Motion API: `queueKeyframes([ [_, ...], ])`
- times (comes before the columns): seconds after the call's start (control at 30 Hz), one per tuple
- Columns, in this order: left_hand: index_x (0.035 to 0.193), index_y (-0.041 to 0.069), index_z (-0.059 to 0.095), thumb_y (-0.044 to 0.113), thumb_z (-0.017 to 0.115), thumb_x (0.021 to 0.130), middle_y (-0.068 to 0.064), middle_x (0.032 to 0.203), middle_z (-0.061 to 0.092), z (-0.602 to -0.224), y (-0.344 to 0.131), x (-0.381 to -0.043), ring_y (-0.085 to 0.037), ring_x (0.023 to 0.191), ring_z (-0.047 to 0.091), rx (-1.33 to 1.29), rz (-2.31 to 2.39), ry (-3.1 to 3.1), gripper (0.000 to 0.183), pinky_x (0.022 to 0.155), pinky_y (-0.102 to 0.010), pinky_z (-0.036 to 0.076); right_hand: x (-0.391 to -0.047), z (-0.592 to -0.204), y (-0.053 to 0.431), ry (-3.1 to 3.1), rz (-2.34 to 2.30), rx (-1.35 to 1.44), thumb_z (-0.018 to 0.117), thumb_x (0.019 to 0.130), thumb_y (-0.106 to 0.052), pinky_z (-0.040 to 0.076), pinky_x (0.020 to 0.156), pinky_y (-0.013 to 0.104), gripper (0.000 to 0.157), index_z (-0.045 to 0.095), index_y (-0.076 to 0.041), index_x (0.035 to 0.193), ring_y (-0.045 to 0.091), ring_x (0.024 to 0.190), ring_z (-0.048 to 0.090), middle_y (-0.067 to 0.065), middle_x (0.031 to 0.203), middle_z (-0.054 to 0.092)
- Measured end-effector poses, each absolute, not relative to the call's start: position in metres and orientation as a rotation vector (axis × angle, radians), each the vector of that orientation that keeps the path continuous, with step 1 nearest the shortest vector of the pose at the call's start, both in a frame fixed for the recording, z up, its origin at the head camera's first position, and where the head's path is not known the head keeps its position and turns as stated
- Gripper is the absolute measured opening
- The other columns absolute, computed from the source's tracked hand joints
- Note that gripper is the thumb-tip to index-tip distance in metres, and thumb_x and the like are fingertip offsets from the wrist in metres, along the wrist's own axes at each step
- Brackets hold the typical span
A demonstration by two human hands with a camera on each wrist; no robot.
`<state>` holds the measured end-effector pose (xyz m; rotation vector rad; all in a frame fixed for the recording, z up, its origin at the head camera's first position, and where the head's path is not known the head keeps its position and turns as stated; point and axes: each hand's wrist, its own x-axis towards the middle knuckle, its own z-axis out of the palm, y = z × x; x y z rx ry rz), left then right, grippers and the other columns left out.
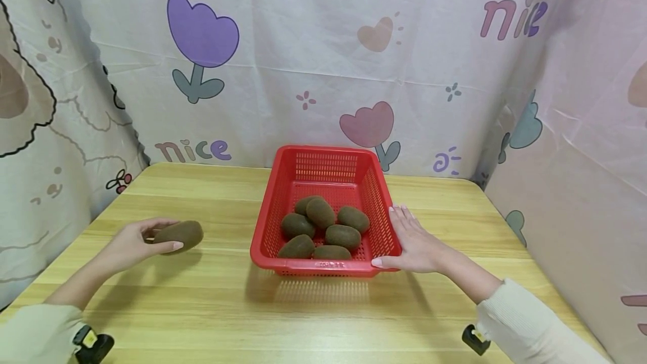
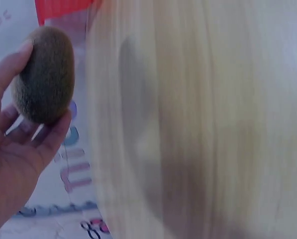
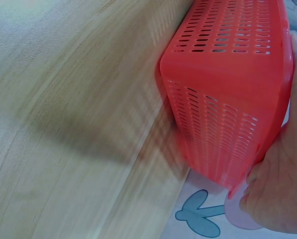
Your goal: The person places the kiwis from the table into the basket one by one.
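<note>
My left hand (image 1: pixel 136 243) grips a brown kiwi (image 1: pixel 183 235) above the table's left side, thumb on one side and fingers on the other. In the left wrist view that same kiwi (image 2: pixel 46 74) shows its fuzzy skin, and its shadow lies on the wood. A red plastic basket (image 1: pixel 263 223) stands near the middle with several kiwis (image 1: pixel 343 236) inside, gathered toward its front. At the basket's right front corner rests my right hand (image 1: pixel 417 246), fingers straight along the side rim and thumb on the front rim. The right wrist view has the slotted basket wall (image 3: pixel 223 69) beside the palm.
The basket stands on a light wood table (image 1: pixel 202 308). Patterned cloth (image 1: pixel 283 32) hangs behind the table and along both sides. Dark devices are strapped to the left wrist (image 1: pixel 93 344) and right wrist (image 1: pixel 476 339).
</note>
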<state>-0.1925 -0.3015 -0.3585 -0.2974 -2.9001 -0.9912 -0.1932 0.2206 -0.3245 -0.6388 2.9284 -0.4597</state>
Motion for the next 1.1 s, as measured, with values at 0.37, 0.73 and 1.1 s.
queueKeyframes([
  [0.37, 0.123, 0.003, 0.053, 0.035, 0.068, 0.079, -0.025, 0.112, 0.059, -0.338, -0.264, -0.192, 0.023, 0.078, 0.039, -0.249, -1.033, -2.812, 0.057, 0.062, -0.016, 0.048, -0.194, -0.324, 0.22, 2.93, -0.455, -0.637, 0.06, 0.069, -0.065, 0.016, 0.11, 0.056, 0.114, 0.009, 0.004, 0.143, 0.041, 0.138, 0.005, 0.022, 0.15, 0.01],
  [0.73, 0.126, 0.004, 0.05, 0.037, 0.067, 0.079, -0.022, 0.113, 0.059, -0.317, -0.224, -0.199, 0.007, 0.083, 0.051, -0.21, -1.149, -2.72, 0.06, 0.063, -0.014, 0.048, -0.194, -0.324, 0.221, 2.926, -0.451, -0.632, 0.06, 0.069, -0.065, 0.016, 0.11, 0.056, 0.114, 0.007, 0.004, 0.143, 0.04, 0.138, 0.004, 0.022, 0.15, 0.008],
  [1.1, 0.123, 0.004, 0.053, 0.031, 0.069, 0.078, -0.02, 0.116, 0.059, -0.304, -0.184, -0.209, -0.031, 0.102, 0.058, -0.291, -1.238, -2.628, 0.055, 0.073, -0.026, 0.054, -0.194, -0.324, 0.221, 2.926, -0.441, -0.621, 0.06, 0.068, -0.066, 0.016, 0.11, 0.056, 0.115, 0.007, 0.003, 0.143, 0.039, 0.139, 0.003, 0.02, 0.151, 0.008],
])
